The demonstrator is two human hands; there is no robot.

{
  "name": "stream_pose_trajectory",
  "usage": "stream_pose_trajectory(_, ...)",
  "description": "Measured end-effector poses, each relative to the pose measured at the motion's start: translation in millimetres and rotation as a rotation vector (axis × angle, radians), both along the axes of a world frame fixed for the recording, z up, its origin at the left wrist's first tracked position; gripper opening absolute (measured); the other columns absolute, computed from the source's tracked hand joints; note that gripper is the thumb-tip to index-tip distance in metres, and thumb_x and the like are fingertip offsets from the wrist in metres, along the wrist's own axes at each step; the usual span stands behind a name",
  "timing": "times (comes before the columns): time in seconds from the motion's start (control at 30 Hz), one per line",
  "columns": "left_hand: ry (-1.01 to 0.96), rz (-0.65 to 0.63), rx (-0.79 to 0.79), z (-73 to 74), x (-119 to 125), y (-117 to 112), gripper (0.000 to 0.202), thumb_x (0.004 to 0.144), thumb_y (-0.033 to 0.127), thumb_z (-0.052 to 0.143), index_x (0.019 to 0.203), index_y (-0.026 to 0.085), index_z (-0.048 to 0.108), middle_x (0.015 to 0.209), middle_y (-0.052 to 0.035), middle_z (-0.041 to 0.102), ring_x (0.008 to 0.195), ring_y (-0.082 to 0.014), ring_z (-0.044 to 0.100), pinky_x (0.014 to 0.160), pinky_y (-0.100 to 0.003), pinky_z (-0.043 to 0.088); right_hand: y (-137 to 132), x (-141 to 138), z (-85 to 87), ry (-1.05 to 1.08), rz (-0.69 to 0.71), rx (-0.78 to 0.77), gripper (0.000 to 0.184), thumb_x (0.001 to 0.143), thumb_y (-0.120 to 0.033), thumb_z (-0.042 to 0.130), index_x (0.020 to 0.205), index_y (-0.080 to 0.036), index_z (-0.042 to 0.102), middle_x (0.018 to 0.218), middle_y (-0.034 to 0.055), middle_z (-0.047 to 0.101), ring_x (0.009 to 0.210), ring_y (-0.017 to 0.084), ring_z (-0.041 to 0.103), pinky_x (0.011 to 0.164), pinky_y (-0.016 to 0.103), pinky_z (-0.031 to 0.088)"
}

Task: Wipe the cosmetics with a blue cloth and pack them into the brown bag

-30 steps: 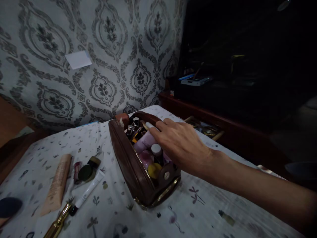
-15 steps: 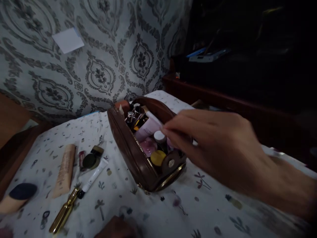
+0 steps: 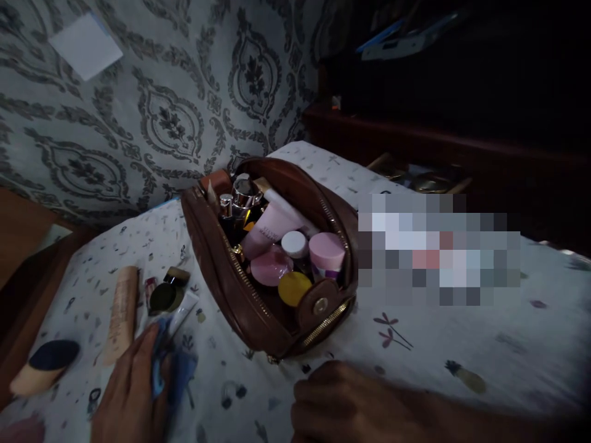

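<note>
My left hand is low at the left, fingers bent round a blue cloth that reaches the sheet. Near its fingertips are a white tube, a dark round jar and a beige tube. My right hand is a fist low on the sheet, in front of the brown cosmetics bag; its palm side is hidden. Unzipped, the bag shows a pink tube, a white-capped jar, a pink-lidded jar and a yellow lid.
A beige bottle with a dark cap lies at the far left. Patterned wallpaper rises behind the bed sheet. Dark wooden furniture borders the back right. A pixelated patch hides an area right of the bag.
My right hand has left the bag's contents and come down to the sheet as a fist. My left hand has moved left, now with a blue cloth, over the gold tube's spot.
</note>
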State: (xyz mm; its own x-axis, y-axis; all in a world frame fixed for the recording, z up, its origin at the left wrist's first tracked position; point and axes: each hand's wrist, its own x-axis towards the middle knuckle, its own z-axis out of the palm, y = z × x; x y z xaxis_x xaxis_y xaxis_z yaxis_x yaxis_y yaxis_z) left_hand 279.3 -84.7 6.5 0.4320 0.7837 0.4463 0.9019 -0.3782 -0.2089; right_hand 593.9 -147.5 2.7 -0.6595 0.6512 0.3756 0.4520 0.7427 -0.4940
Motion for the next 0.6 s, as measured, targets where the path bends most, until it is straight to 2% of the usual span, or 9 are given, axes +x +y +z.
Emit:
stream_pose_trajectory(0.13,0.12,0.055,-0.021,-4.2,1.3,6.4,0.053,0.103,0.042,0.037,0.143,0.008,0.045,0.12,-0.0209,0.068,0.105,-0.0327,0.067,0.09,-0.046,0.053,5.2,0.4,-0.3,-0.012,0.056,0.057,0.02,0.091,-0.016,0.063,0.075,-0.02,0.052,0.069,-0.0036,0.061,0.059,0.012,0.051,0.05,0.031,0.031)
stream_pose_trajectory(0.3,0.126,0.071,-0.063,2.2,2.1,3.0,0.053,0.102,0.042,0.037,0.141,0.007,0.047,0.115,-0.0203,0.069,0.101,-0.0324,0.065,0.088,-0.045,0.053,11.5,0.4,2.6,-0.028,0.104,0.032,0.024,0.092,-0.005,0.048,0.075,-0.021,0.051,0.07,-0.0012,0.063,0.058,0.013,0.052,0.051,0.032,0.032)
stream_pose_trajectory(0.47,0.059,0.073,-0.159,3.4,-6.8,0.6,0.047,0.1,0.039,0.042,0.138,0.013,0.05,0.11,-0.0159,0.07,0.096,-0.0301,0.068,0.081,-0.042,0.055,13.2,-2.5,6.0,-0.013,0.088,0.017,0.025,0.088,0.0,0.049,0.074,-0.021,0.053,0.07,-0.0001,0.064,0.058,0.013,0.052,0.052,0.031,0.033)
stream_pose_trajectory(0.6,-0.097,0.014,-0.214,7.6,-7.9,-7.0,0.041,0.097,0.04,0.05,0.134,0.021,0.054,0.116,-0.0108,0.072,0.097,-0.0262,0.071,0.076,-0.035,0.058,8.6,-10.2,0.6,0.004,0.036,0.006,0.025,0.092,-0.007,0.055,0.071,-0.02,0.056,0.066,-0.0005,0.064,0.059,0.013,0.055,0.053,0.03,0.035)
